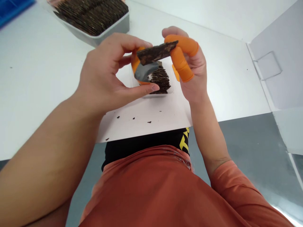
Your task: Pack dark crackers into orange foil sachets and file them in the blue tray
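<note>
Big tub and small tub hold strips. Your right fingers pinch one strip; left fingers hold grey thing.

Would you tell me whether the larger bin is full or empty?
Full, where visible: thin dark pieces stand packed to the larger bin's rim.
</note>
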Available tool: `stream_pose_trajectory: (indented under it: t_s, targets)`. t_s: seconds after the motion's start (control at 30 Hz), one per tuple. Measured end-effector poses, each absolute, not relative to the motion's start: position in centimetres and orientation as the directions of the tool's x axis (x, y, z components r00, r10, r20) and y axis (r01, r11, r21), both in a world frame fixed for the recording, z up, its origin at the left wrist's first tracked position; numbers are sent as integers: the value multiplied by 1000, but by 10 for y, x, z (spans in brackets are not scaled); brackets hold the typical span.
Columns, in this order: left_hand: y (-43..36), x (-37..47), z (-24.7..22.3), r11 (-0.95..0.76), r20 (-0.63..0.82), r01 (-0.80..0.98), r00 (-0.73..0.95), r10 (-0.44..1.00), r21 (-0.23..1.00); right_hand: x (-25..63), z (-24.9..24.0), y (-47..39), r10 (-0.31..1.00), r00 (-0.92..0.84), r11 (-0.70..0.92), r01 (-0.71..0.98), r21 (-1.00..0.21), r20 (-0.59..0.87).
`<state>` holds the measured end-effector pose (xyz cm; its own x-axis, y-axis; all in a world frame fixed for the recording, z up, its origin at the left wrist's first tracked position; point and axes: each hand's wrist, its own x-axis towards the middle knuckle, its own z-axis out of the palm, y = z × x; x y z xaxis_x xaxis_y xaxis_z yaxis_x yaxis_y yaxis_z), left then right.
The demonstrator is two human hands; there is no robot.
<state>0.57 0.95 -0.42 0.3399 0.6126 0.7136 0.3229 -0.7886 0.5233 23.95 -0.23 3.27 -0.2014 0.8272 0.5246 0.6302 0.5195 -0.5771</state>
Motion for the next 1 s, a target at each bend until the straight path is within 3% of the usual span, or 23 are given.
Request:
stream_pose_trajectory:
  t_s: [0.13,0.3,0.43,0.67,0.87,1.0]
  targets:
    - [19,2,-13,-848,751,177,398,526,500,248,19,11,785,-231,589,563,-579,575]
    - [37,-1,-27,-794,718,52,393,574,606,253,10,27,666,-296,727,464,-506,685]
    - [36,1,-24,-799,746,-10,365,557,601,253,8,25,649,-293,733,487,-475,702]
    - [38,-4,-25,-775,733,-22,343,588,632,249,14,15,649,-287,707,570,-420,704]
    - [32,-5,-22,-832,746,206,371,553,515,247,17,10,614,-401,761,530,-375,680]
    - [26,-2,-20,-832,734,199,395,552,518,247,13,10,635,-416,754,519,-403,651]
